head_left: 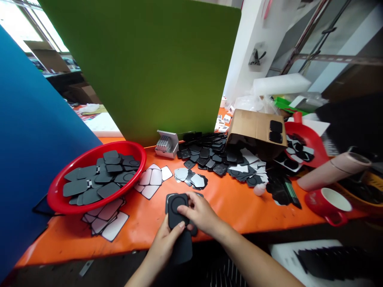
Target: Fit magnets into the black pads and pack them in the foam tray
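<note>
Near the table's front edge, both hands hold a dark grey folding charger pad (174,217), a set of flat rounded panels with a ring mark on the top one. My left hand (167,236) grips it from below and the left, thumb on the lower part of the ringed panel. My right hand (201,211) is closed on its right side, thumb pressed near the ring. Another dark panel (183,251) hangs below the fingers. More dark panel edges show behind and beside the hands; whether they are joined to the pad I cannot tell.
On the left, a red basin (140,151) holds many similar dark pads. Pale sheets (115,226) lie beside it. Black panels (205,153) are heaped along the green partition (149,71). A cardboard box (254,121), a pink bottle (332,172) and a red mug (318,203) stand right.
</note>
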`<state>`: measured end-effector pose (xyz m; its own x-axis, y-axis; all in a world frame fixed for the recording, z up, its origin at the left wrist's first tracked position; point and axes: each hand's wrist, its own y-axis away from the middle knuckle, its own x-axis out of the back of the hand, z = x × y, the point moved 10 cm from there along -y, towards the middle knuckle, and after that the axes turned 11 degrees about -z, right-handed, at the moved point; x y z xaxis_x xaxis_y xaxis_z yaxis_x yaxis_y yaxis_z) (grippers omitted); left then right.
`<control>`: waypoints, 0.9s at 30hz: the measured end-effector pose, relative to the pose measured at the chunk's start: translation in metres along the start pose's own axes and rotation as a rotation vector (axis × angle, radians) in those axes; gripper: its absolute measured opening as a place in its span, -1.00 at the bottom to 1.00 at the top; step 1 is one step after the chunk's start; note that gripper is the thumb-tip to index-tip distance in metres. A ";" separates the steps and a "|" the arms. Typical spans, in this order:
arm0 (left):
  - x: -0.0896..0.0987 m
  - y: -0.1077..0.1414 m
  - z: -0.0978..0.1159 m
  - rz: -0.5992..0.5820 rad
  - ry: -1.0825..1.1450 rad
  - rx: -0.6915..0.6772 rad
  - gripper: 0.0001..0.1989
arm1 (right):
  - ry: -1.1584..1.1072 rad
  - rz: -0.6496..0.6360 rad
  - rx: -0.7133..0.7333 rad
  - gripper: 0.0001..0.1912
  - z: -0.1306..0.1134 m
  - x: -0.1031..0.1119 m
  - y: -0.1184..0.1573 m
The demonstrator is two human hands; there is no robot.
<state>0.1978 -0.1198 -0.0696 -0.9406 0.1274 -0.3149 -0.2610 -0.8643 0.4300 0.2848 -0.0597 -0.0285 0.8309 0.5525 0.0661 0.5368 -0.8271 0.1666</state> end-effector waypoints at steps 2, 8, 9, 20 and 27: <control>0.000 0.001 -0.007 -0.028 -0.001 0.036 -0.49 | -0.126 -0.058 -0.034 -0.64 0.013 -0.011 -0.003; 0.027 0.016 -0.031 -0.055 -0.194 0.124 -0.67 | -0.084 -0.132 -0.023 -0.45 0.049 -0.029 0.010; 0.041 0.018 -0.033 -0.001 -0.221 0.127 -0.66 | -0.064 -0.137 -0.039 -0.44 0.056 -0.027 0.014; 0.146 -0.014 -0.027 0.305 -0.065 -0.069 -0.58 | 0.863 -0.049 0.083 -0.26 0.054 -0.001 0.039; 0.149 -0.014 -0.024 0.292 -0.037 -0.141 -0.55 | 1.040 -0.218 -0.017 -0.21 0.089 -0.022 0.023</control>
<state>0.0666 -0.1008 -0.1429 -0.9791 -0.1208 -0.1638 0.0515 -0.9256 0.3751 0.2913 -0.0999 -0.1134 0.1782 0.5115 0.8406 0.6506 -0.7022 0.2893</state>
